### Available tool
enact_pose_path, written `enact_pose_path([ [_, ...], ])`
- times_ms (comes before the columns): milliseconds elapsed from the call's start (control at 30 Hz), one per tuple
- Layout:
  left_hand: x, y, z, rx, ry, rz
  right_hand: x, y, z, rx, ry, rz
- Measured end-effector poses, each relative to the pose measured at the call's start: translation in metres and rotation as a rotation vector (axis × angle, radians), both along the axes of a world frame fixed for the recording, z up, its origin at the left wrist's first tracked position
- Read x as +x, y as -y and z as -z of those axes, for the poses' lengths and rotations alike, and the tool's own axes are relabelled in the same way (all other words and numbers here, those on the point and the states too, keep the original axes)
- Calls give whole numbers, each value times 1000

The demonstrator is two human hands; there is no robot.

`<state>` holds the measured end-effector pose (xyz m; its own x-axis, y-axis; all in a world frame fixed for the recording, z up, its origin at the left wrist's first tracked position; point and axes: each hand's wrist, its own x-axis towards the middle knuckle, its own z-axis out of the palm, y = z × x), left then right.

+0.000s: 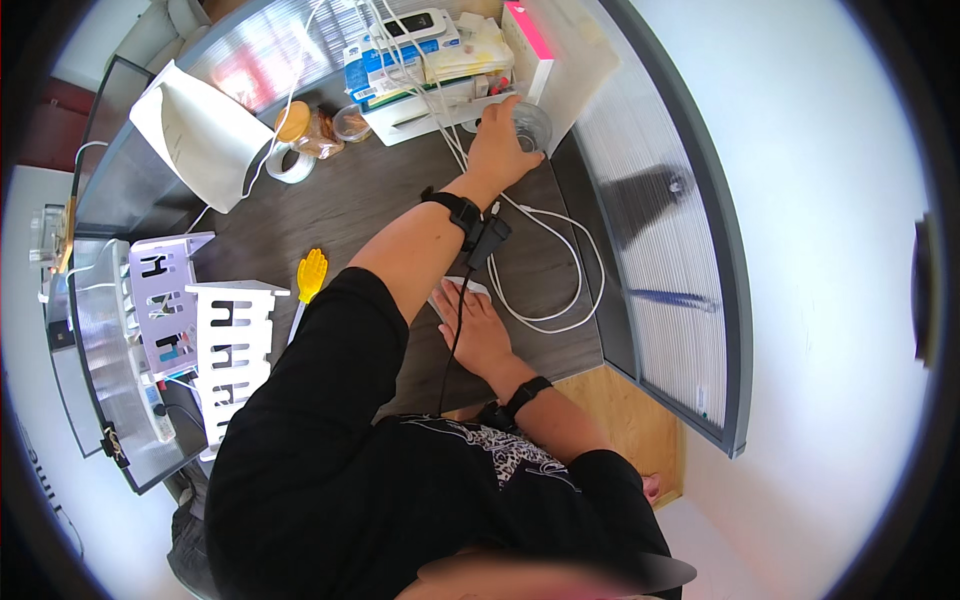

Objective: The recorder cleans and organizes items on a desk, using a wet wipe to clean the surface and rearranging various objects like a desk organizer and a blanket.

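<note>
My left hand (499,146) reaches to the back right of the desk, its fingers and thumb around a clear glass or plastic cup (534,124) beside a white storage box (420,120). Nearer my body, my right hand (476,330) lies flat, palm down, on a folded white tissue or cloth (476,286) on the dark wood-grain desk (405,202). Its fingers are slightly apart, and the part of the tissue beneath them is hidden. Both wrists wear black straps; a black device (489,241) with a cable sits at the left one.
White cables (592,247) loop at the right. A yellow hand-shaped tool (312,274), white slotted rack (236,360), tape roll (290,163) and orange-lidded jar (315,135) stand at the left. A ribbed translucent partition (675,300) bounds the right side.
</note>
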<state>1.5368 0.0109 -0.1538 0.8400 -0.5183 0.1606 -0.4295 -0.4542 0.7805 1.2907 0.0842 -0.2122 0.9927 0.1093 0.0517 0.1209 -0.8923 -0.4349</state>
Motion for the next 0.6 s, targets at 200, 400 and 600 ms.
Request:
enact_pose_path([
  [200,-4,6,2,-19,-8,14,-1,-1,4,-36,-72,4],
  [400,-1,3,8,-12,-27,9,-1,-6,8,-37,-84,-4],
  [600,-20,-21,-9,92,-13,-34,3,-5,5,-78,-111,-35],
])
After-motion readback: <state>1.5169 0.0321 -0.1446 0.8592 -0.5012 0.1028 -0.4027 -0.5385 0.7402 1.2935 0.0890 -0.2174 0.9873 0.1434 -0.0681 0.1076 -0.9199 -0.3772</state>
